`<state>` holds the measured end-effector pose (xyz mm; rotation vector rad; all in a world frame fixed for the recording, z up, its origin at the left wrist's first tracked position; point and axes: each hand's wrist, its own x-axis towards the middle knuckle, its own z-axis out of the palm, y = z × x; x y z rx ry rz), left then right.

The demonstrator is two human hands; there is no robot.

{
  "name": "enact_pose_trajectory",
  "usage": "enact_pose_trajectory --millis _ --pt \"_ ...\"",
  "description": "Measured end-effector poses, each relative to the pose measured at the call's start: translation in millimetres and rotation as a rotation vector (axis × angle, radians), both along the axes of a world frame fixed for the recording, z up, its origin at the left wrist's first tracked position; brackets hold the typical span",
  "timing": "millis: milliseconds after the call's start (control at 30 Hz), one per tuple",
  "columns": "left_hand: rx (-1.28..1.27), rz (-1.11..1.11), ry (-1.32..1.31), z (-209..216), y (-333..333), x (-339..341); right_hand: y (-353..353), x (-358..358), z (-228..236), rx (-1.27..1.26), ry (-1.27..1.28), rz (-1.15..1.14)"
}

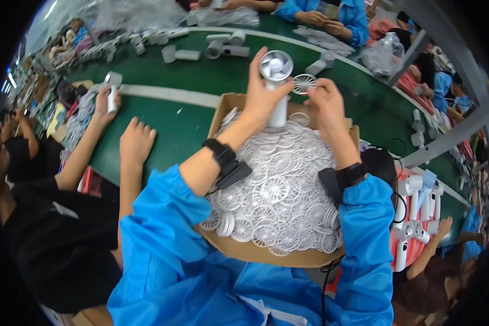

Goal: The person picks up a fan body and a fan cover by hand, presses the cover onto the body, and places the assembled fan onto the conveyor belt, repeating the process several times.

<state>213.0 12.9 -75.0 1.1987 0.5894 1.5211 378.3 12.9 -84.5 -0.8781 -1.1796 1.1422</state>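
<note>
My left hand point(261, 98) is closed around a white handheld fan point(277, 108), held upright with its round head and blades facing me. Between the fingers of my right hand point(327, 100) is a white round fan grille point(305, 83) with thin spokes, just right of the fan head and apart from it. Below both hands stands a cardboard box point(239, 255), filled with a heap of the same white fan grilles point(277, 187).
A green conveyor table point(163, 117) with a pale rail crosses ahead, with white fan bodies point(234, 50) lying on it. At left, a co-worker's hand point(107, 102) holds a fan. On the right, several fans lie on a pink-lined tray point(401, 187). A grey metal frame point(445, 136) rises beyond.
</note>
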Motion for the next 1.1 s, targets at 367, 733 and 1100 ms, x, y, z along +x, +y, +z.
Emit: enact_pose_trajectory --millis 367,733,1100 --pt "0.237 0.214 0.038 -1 2 11 -21 -14 19 0.677 -0.633 -0.440" --pt "-0.182 -0.006 -0.121 5 -1 10 -16 -12 21 0.838 -0.953 -0.545" --pt "0.177 0.066 0.446 -21 2 17 -22 -12 26 0.841 -0.951 -0.516"
